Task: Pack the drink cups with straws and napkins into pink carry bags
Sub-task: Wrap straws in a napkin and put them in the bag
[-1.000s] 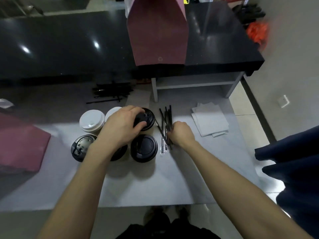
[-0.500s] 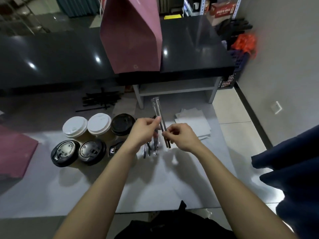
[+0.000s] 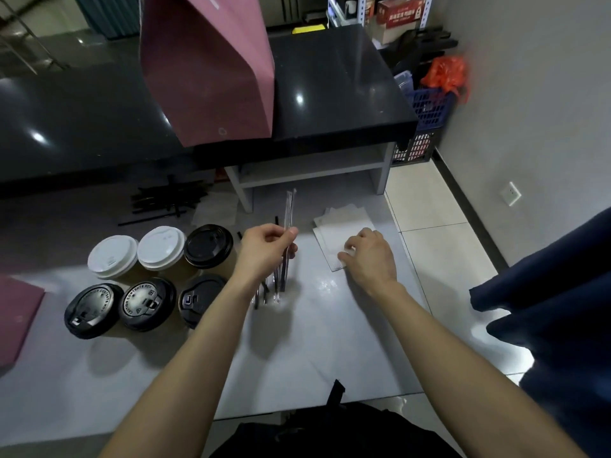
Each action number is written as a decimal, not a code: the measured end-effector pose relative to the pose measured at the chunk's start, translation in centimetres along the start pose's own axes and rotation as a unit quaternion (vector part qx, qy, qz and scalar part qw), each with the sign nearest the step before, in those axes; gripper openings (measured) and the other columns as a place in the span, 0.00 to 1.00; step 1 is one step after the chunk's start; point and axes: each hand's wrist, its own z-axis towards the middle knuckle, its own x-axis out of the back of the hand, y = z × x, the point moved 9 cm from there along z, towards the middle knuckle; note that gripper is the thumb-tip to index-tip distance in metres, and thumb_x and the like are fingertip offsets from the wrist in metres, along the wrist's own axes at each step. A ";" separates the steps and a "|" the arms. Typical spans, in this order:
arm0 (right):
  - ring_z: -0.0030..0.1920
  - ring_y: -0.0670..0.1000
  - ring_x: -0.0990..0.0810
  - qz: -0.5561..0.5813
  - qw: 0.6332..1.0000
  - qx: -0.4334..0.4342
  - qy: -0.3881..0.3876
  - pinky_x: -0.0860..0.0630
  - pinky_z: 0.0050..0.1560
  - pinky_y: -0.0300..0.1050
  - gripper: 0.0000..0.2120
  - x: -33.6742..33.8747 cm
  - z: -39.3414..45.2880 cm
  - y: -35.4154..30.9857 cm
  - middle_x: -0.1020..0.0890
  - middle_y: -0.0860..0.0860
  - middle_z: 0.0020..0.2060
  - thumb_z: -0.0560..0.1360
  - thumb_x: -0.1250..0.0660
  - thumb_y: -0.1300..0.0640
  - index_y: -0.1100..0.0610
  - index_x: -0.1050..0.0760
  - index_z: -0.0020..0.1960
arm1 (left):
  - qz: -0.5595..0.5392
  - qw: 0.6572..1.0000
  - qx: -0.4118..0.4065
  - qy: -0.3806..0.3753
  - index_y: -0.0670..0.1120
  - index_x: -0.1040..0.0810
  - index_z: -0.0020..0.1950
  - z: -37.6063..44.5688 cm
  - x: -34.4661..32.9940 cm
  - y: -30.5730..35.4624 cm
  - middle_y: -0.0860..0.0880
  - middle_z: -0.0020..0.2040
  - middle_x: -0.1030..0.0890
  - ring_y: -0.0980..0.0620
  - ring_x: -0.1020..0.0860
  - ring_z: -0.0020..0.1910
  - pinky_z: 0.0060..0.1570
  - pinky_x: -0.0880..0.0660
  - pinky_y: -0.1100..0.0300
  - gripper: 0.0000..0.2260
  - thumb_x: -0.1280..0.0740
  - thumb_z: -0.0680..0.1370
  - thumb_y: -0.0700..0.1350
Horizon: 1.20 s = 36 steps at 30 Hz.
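Note:
My left hand [image 3: 266,251] pinches a few wrapped straws [image 3: 289,209] and holds them upright above the loose straws [image 3: 272,287] on the grey table. My right hand [image 3: 368,256] rests on the stack of white napkins [image 3: 344,226], thumb and fingers curled at a napkin's near corner. Several lidded drink cups stand in two rows at left: two with white lids [image 3: 113,256] and the rest with black lids [image 3: 147,302]. A pink carry bag [image 3: 211,67] stands upright on the black counter behind.
A second pink bag [image 3: 16,319] lies flat at the table's left edge. More black straws [image 3: 165,201] lie under the black counter [image 3: 330,94]. A dark blue cloth [image 3: 545,309] hangs at right. A blue crate [image 3: 426,110] sits by the wall.
My left hand left the cup lid and took the straws, lifting them upright. My right hand let go of the straws and moved right onto the napkins. The camera tilted up.

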 end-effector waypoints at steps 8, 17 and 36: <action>0.60 0.58 0.24 0.078 0.994 0.043 0.065 0.27 0.64 0.54 0.08 3.6 -0.1 -0.9 0.17 0.54 0.55 0.83 0.30 0.56 0.58 0.13 0.55 | 0.021 1.000 -0.012 0.006 0.49 0.22 0.54 1.3 -0.7 -0.4 0.54 0.39 0.17 0.53 0.23 0.36 0.43 0.25 0.52 0.09 0.34 0.86 0.54; 0.55 0.48 0.19 0.308 0.946 0.098 -0.023 0.25 0.50 0.43 0.05 5.3 -0.3 -2.2 0.15 0.45 0.53 0.83 0.28 0.56 0.51 0.13 0.54 | 0.073 0.990 -0.121 -0.014 0.55 0.13 0.57 1.2 -1.6 2.9 0.51 0.53 0.12 0.49 0.14 0.55 0.62 0.18 0.45 0.10 0.19 0.77 0.50; 0.53 0.48 0.21 0.193 0.973 0.043 0.115 0.29 0.55 0.43 0.05 5.4 0.9 0.4 0.15 0.48 0.49 0.84 0.31 0.57 0.55 0.16 0.51 | 0.068 0.979 -0.192 -0.001 0.52 0.14 0.50 -0.5 3.0 4.0 0.48 0.43 0.13 0.55 0.19 0.43 0.47 0.24 0.54 0.04 0.21 0.80 0.49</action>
